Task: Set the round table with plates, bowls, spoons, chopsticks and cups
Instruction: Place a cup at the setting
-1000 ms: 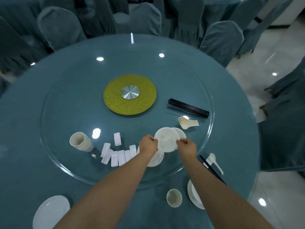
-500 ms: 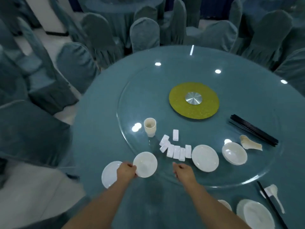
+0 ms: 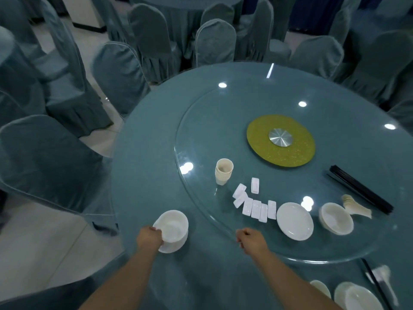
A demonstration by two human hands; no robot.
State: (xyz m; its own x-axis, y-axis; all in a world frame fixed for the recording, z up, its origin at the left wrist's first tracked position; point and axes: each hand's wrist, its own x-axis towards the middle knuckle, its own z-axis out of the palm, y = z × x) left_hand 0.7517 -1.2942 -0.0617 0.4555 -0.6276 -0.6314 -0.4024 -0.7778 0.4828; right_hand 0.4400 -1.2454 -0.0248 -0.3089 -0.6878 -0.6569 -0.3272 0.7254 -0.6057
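Observation:
My left hand grips the rim of a white bowl that rests on a white plate at the table's near-left edge. My right hand is a loose fist, holding nothing, at the edge of the glass turntable. On the turntable lie a stack of cups, several white chopstick rests, a stack of plates, a stack of bowls, a pile of spoons and black chopsticks.
A set place at the bottom right has a plate with a bowl, a cup, a spoon and chopsticks. A yellow-green hub marks the turntable's centre. Covered chairs ring the table on the left and far side.
My view has swung left. My left hand carried the bowl from the turntable stack leftward and down onto the plate at the table edge. My right hand let go and drew back.

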